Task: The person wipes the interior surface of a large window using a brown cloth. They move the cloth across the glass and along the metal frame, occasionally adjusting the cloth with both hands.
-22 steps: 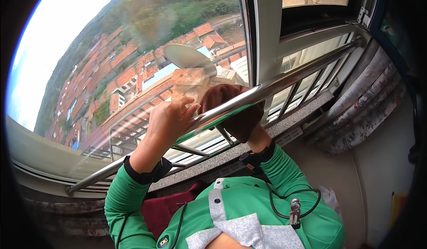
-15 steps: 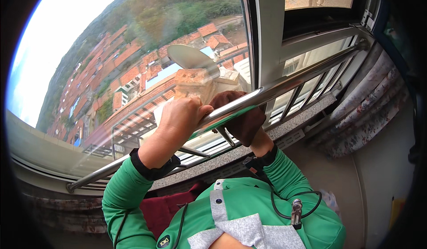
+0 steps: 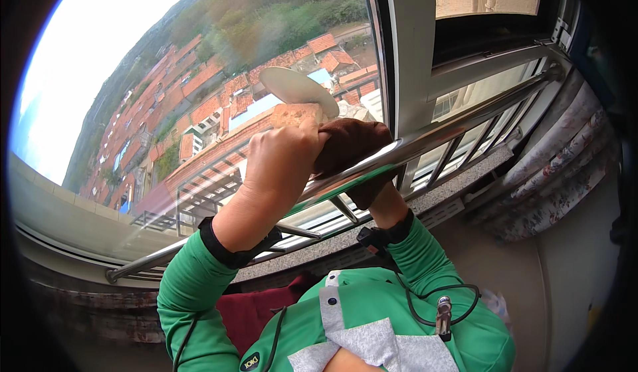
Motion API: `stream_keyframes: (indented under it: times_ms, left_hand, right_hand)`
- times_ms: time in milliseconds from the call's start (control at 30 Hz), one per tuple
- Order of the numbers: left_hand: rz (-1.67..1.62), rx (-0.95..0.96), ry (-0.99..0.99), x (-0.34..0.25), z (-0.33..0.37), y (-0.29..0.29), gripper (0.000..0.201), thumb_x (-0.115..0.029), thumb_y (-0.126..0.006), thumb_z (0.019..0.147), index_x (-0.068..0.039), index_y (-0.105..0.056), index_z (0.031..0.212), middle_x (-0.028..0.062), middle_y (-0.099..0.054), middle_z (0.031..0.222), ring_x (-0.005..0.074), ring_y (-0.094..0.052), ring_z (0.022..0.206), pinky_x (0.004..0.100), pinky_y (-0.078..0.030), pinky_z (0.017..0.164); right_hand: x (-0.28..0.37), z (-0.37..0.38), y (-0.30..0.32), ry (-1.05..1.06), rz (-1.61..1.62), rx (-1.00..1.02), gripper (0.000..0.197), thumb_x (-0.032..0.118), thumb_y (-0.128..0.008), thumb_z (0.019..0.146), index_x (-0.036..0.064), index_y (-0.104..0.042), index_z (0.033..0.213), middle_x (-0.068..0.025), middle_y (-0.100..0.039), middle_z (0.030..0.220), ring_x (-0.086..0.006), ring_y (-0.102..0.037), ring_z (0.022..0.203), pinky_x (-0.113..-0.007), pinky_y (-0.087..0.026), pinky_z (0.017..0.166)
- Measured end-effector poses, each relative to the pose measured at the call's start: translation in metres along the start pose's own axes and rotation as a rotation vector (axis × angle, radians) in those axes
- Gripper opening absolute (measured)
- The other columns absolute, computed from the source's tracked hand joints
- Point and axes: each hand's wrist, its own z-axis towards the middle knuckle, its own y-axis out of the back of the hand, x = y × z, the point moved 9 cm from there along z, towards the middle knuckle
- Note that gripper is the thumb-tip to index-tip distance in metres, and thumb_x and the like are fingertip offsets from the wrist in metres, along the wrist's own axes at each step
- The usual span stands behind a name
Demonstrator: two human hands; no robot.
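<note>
A dark brown cloth (image 3: pixel 352 143) drapes around a shiny metal rail (image 3: pixel 425 136) in front of a window. On the rail's far side, my left hand (image 3: pixel 286 156) is closed, its fingertips pinching the cloth's left edge. My right hand (image 3: pixel 388 207) reaches up from below the rail with the cloth bunched over it. Its fingers are hidden by the cloth, which it grips from underneath. Green sleeves with black wristbands show on both arms.
Thin metal bars (image 3: pixel 345 207) run below the rail above a speckled stone sill (image 3: pixel 435 189). The window frame (image 3: pixel 415 60) rises beyond. Flowered curtains (image 3: pixel 531 186) hang at right. Outside, a satellite dish (image 3: pixel 299 88) stands above red-roofed houses.
My left hand has lifted off the rail and moved up and right to the cloth's edge. The cloth has risen higher above the rail. My right hand stays below it.
</note>
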Motion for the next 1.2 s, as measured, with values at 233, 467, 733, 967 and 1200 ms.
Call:
stream_keyframes:
  times_ms: [233, 467, 733, 967, 1200]
  left_hand:
    - [0.031, -0.266, -0.124, -0.027, 0.014, 0.016, 0.018, -0.025, -0.065, 0.097, -0.009, -0.064, 0.090, 0.0107, -0.069, 0.078, 0.0286, -0.072, 0.070, 0.0402, -0.056, 0.056]
    - [0.233, 0.150, -0.037, 0.001, -0.030, -0.043, 0.025, -0.031, -0.065, 0.099, -0.010, -0.064, 0.085, 0.0053, -0.068, 0.069, 0.0233, -0.073, 0.067, 0.0369, -0.055, 0.055]
    - [0.138, -0.121, -0.114, -0.006, -0.003, 0.019, 0.024, -0.028, -0.067, 0.097, -0.010, -0.061, 0.082, 0.0060, -0.066, 0.067, 0.0250, -0.071, 0.061, 0.0375, -0.055, 0.053]
    - [0.174, -0.123, -0.047, 0.001, -0.001, 0.026, 0.023, -0.029, -0.066, 0.098, -0.012, -0.059, 0.084, 0.0042, -0.066, 0.069, 0.0247, -0.070, 0.061, 0.0368, -0.054, 0.052]
    - [0.161, 0.170, -0.084, 0.011, -0.040, -0.030, 0.033, -0.032, -0.068, 0.097, -0.009, -0.058, 0.076, 0.0087, -0.068, 0.066, 0.0292, -0.069, 0.057, 0.0416, -0.053, 0.051]
  right_hand:
    - [0.018, -0.004, 0.017, 0.044, -0.721, -0.162, 0.075, 0.057, -0.045, 0.101, -0.0103, -0.052, 0.134, -0.0186, -0.062, 0.103, -0.0269, -0.060, 0.088, -0.042, -0.054, 0.082]
    - [-0.032, -0.035, 0.026, -0.293, -0.551, 0.018, 0.070, 0.044, -0.053, 0.099, -0.0125, -0.052, 0.140, -0.0190, -0.068, 0.125, -0.0237, -0.069, 0.107, -0.039, -0.057, 0.088]
    - [-0.004, 0.000, 0.005, -0.240, -0.035, -0.085, 0.060, 0.034, -0.059, 0.101, -0.0084, -0.051, 0.143, -0.0135, -0.067, 0.128, -0.0199, -0.066, 0.110, -0.029, -0.053, 0.096]
    - [0.006, -0.015, 0.041, -0.105, -0.694, -0.161, 0.055, 0.034, -0.073, 0.091, -0.0025, -0.061, 0.131, -0.0130, -0.072, 0.115, -0.0208, -0.069, 0.103, -0.032, -0.057, 0.086]
    - [-0.034, -0.053, 0.069, -0.404, -1.553, 0.174, 0.036, 0.013, -0.073, 0.088, 0.0023, -0.063, 0.121, -0.0080, -0.071, 0.096, -0.0171, -0.067, 0.085, -0.032, -0.055, 0.073]
